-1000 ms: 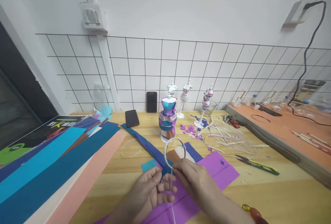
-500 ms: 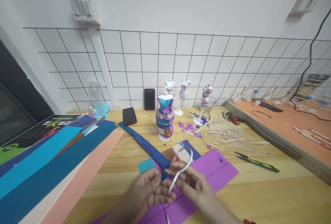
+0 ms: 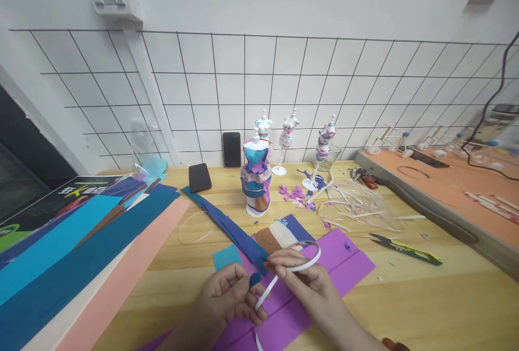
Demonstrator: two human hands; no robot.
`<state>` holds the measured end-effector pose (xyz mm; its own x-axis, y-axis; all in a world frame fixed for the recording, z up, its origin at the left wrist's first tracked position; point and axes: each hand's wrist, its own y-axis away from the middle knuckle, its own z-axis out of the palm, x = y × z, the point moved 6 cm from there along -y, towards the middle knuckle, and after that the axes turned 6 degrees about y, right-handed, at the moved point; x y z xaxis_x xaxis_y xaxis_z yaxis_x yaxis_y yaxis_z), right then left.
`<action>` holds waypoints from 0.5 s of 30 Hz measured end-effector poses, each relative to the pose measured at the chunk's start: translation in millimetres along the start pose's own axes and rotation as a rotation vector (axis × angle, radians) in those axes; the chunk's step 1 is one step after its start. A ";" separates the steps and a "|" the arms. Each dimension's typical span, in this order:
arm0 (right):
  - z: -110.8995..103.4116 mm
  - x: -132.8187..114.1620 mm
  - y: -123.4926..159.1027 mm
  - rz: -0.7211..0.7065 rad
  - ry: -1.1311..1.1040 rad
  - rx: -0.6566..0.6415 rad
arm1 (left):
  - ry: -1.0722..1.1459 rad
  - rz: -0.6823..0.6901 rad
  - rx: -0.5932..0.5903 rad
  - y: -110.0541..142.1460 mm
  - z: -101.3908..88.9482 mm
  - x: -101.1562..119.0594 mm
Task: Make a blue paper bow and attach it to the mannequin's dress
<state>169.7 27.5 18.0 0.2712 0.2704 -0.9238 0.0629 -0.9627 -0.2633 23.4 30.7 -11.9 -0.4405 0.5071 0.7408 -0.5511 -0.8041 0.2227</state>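
My left hand (image 3: 227, 297) pinches a small dark blue piece of paper (image 3: 254, 279) between thumb and forefinger, its lower fingers under a narrow white tape strip (image 3: 268, 289). My right hand (image 3: 310, 291) is closed on the same strip, which curls in a loop above the fingers. Below both hands lies folded purple paper (image 3: 352, 267). Just beyond my fingertips, dark blue crepe paper strips (image 3: 227, 226) stretch away to the left. A turquoise paper square (image 3: 226, 257) is near my left hand. Farther back stands a small dress form (image 3: 256, 178) covered in coloured paper.
Long coloured paper sheets (image 3: 93, 243) cover the left side. Two phones (image 3: 200, 178) are towards the back. More small dress forms (image 3: 325, 143), purple scraps (image 3: 294, 194) and tangled white strips (image 3: 357, 205) are behind. Yellow-green scissors (image 3: 407, 249) and an orange-topped board (image 3: 450, 186) are right.
My right hand has turned the tape strip's loop over to the right. My left hand has shifted slightly left, and the blue paper piece shows more clearly. The view has tilted slightly.
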 end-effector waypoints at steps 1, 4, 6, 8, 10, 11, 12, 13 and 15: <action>-1.0 -0.8 0.4 -0.031 0.028 0.020 | -0.009 0.011 0.006 0.1 0.0 1.1; -2.8 -2.8 1.7 -0.123 0.110 0.062 | -0.029 0.036 0.023 -0.6 -1.4 2.3; -3.6 -3.6 2.3 -0.155 0.146 0.082 | -0.054 0.040 0.042 -1.8 -3.6 1.3; -5.1 -4.9 2.8 -0.178 0.168 0.105 | -0.084 0.046 0.059 -2.9 -5.7 0.0; -7.4 -7.4 3.3 -0.217 0.187 0.129 | -0.113 0.052 0.066 -3.6 -6.6 -1.1; -8.4 -8.8 3.5 -0.242 0.200 0.136 | -0.124 0.053 0.066 -3.6 -6.6 -1.4; -9.3 -10.0 3.6 -0.270 0.212 0.137 | -0.134 0.055 0.066 -3.5 -6.4 -1.4; -9.9 -11.2 3.8 -0.303 0.221 0.134 | -0.145 0.059 0.067 -3.1 -6.0 -1.0; -10.0 -13.3 3.9 -0.370 0.239 0.108 | -0.168 0.073 0.074 -1.9 -5.0 1.0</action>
<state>176.0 20.0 32.0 0.4646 0.5729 -0.6752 0.1002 -0.7916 -0.6027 20.4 34.4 -14.7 -0.3493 0.3931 0.8506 -0.4656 -0.8606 0.2065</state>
